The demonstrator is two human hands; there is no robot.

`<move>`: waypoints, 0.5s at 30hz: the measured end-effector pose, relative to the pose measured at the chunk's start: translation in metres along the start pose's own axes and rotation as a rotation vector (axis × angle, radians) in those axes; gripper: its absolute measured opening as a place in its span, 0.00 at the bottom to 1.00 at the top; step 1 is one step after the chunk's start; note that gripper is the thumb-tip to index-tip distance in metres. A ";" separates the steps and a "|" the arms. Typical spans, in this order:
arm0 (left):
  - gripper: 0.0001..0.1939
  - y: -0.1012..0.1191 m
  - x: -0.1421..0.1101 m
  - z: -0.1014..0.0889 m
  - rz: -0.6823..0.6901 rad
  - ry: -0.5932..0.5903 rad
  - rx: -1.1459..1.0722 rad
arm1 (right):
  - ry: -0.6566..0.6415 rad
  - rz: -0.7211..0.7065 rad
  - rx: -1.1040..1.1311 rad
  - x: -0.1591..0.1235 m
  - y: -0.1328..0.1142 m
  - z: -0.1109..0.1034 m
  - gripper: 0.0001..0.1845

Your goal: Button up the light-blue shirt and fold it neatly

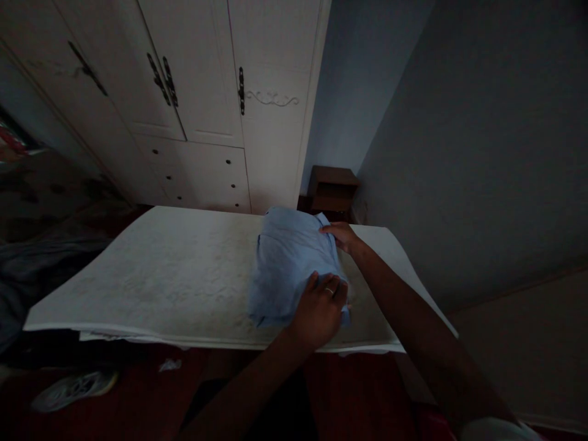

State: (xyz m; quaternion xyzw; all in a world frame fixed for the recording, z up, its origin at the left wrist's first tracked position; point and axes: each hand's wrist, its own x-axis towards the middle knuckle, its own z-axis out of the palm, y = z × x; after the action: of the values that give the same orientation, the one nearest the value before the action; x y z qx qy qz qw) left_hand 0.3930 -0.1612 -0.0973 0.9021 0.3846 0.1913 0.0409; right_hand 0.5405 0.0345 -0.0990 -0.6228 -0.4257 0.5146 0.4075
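A folded light blue garment [287, 260] lies on a white table [184, 275], right of its middle. Its layers make a rough rectangle, with a small flap sticking up at the far right corner. My right hand [343, 237] grips the far right edge, thumb on top and the other fingers partly hidden. Nearer to me, my left hand [321, 311] is bent over the near right part of the cloth, a ring on one finger. Its fingers are curled at the edge, and what lies under the palm is hidden.
Behind the table stands a white wardrobe [275, 141] with dark handles and drawers. A brown nightstand [333, 187] is in the far corner beside a grey wall [496, 153]. Dark fabric [41, 269] lies at the left. A shoe [76, 391] sits on the red floor [147, 404].
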 end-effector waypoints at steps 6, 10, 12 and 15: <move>0.22 -0.004 -0.005 0.021 0.043 -0.089 0.072 | 0.013 0.044 -0.032 -0.002 0.032 -0.005 0.07; 0.21 -0.007 -0.011 0.019 0.115 -0.026 0.123 | -0.003 0.012 -0.045 -0.004 0.026 -0.007 0.07; 0.21 -0.008 -0.013 0.017 0.151 0.050 0.147 | -0.004 -0.019 -0.054 -0.003 0.021 -0.009 0.08; 0.21 -0.009 -0.012 0.018 0.181 0.104 0.157 | 0.018 -0.061 -0.115 -0.001 0.020 -0.013 0.10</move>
State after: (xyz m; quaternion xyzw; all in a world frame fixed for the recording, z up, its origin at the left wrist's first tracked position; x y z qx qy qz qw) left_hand 0.3856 -0.1620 -0.1196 0.9225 0.3170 0.2099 -0.0669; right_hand 0.5550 0.0267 -0.1156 -0.6366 -0.4697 0.4708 0.3905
